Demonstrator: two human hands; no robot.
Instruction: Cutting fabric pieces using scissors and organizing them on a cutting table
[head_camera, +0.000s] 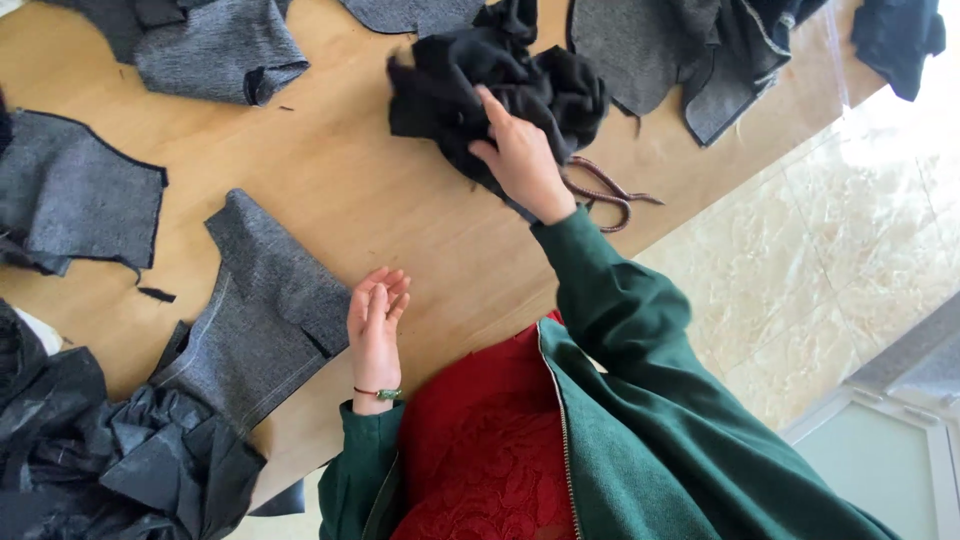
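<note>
Bare table (330, 170) strip between cloth pieces, edge near scissors (605, 195) — right hand (520, 160) grips black cloth (480, 80); left hand (375, 315) open, empty.

Black fabric bundle (500, 85), crumpled, on wooden table's far side

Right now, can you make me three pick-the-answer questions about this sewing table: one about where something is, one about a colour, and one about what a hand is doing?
1. Where do the scissors lie?
A. beside the right hand
B. on the floor
C. under the left hand

2. What colour are the jacket sleeves?
A. yellow
B. green
C. white

3. What is the right hand doing?
A. resting flat on bare table
B. pressing on the bunched black cloth
C. holding the scissors

Answers:
1 A, their handles show just past the wrist.
2 B, both sleeves are dark green.
3 B, its fingers lie on the black cloth.
</note>
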